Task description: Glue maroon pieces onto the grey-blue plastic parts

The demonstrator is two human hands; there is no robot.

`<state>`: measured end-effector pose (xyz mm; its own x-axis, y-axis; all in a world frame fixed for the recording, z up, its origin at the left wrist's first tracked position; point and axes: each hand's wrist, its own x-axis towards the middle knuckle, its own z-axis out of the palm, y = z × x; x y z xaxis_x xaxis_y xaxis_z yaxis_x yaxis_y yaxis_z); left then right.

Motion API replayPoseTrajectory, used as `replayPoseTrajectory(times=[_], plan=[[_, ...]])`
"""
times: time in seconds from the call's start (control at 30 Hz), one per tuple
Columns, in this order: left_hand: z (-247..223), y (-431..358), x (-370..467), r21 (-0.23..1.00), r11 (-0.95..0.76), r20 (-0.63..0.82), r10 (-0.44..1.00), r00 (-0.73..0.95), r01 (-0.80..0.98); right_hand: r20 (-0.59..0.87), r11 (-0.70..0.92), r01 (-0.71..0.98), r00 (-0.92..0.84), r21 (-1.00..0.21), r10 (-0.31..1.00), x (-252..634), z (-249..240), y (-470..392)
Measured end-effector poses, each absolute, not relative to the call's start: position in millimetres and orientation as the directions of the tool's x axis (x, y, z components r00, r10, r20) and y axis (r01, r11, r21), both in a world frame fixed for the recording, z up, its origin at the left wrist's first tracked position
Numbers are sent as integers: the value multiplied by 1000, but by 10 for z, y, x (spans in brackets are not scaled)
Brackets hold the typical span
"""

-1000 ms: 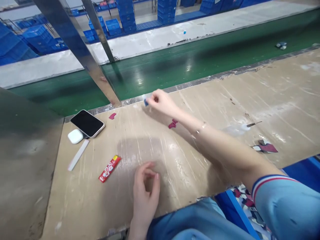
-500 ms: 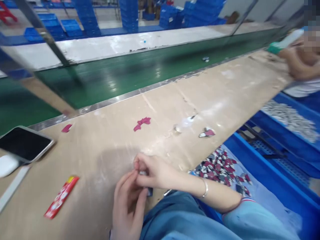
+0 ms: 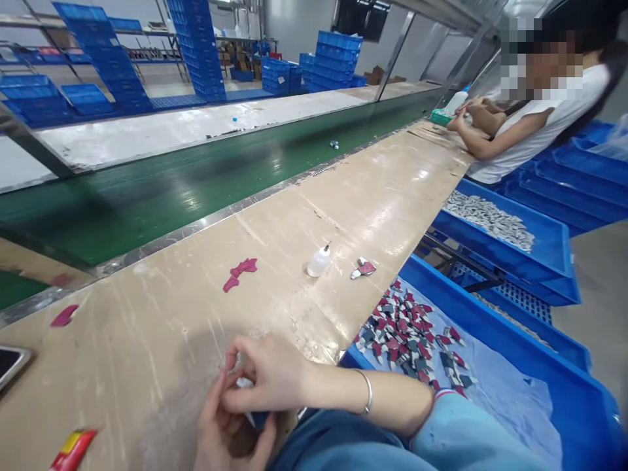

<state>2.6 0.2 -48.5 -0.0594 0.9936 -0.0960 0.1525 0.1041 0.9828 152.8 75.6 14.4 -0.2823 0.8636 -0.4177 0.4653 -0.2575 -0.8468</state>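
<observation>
Right hand (image 3: 271, 376) now beside left hand (image 3: 216, 437)

Looks every bit a factory assembly line! See the long green conveyor belt (image 3: 265, 157) set alongside a long tan worktop (image 3: 383, 175), look across to tall stacks of blue plastic crates (image 3: 191, 52), then spot a blue plastic bin (image 3: 490, 324) holding small maroon, white and dark pieces (image 3: 407, 333), and a co-worker in white (image 3: 532, 134) further along!
</observation>
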Motion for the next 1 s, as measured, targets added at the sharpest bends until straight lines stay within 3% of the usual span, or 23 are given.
replayPoseTrajectory(times=[0.13, 0.23, 0.4, 0.6, 0.67, 0.73, 0.83, 0.9, 1.0], plan=[[-441, -68, 34, 965, 171, -150, 982, -116, 197, -459, -317, 408, -317, -856, 830, 1534, 106, 752], [-395, -127, 38, 946, 200, -185, 979, -83, 256, -408, -278, 348, -390, -895, 825, 1649, 36, 737], [-362, -121, 41, 957, 75, -105, 990, 92, 281, -278, -274, 86, -515, -958, 811, 1829, -102, 664], [-311, -25, -26, 954, 24, -68, 988, 137, 299, -193, -197, 50, -533, -979, 823, 1729, -142, 590], [-265, -35, -32, 958, 31, -58, 995, 84, 285, -158, -214, -36, -561, -976, 813, 1739, -173, 605], [-219, -52, -39, 965, 82, -80, 997, -18, 251, -115, -255, -241, -473, -936, 873, 1829, -201, 644], [-184, -41, -112, 966, 146, -120, 985, -127, 213, -147, -160, -525, -68, -836, 987, 2133, -206, 757], [-194, 6, -205, 965, 166, -133, 977, -164, 201, -196, -96, -552, 125, -829, 973, 2413, -193, 860], [-231, 104, -320, 973, 170, -153, 982, -114, 158, -177, -83, -494, 146, -866, 973, 2781, -179, 991]])
